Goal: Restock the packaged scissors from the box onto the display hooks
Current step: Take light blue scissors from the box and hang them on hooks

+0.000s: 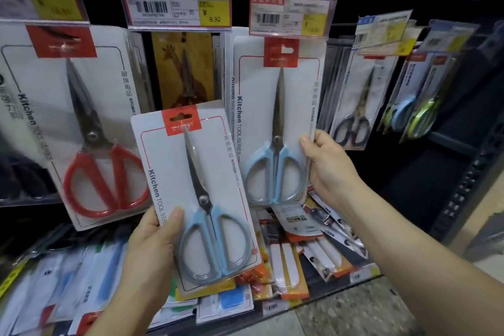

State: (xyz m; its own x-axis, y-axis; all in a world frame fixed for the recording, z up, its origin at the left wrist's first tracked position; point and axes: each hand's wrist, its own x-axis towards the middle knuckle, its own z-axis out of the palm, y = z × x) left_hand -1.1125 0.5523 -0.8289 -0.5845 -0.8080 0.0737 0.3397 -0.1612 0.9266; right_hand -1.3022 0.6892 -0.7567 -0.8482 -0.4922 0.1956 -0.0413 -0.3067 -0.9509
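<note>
My left hand grips a white card pack of blue-handled scissors by its lower left edge, tilted a little and held in front of the display. My right hand pinches the right edge of a second blue-handled scissors pack, which hangs at the hook under the middle price tag. The hook itself is hidden behind the tag. The box is not in view.
A red-handled scissors pack hangs at the left, a giraffe-print pack behind the centre, black-handled and green and blue packs to the right. Packaged goods crowd the lower shelf. Floor lies at the bottom right.
</note>
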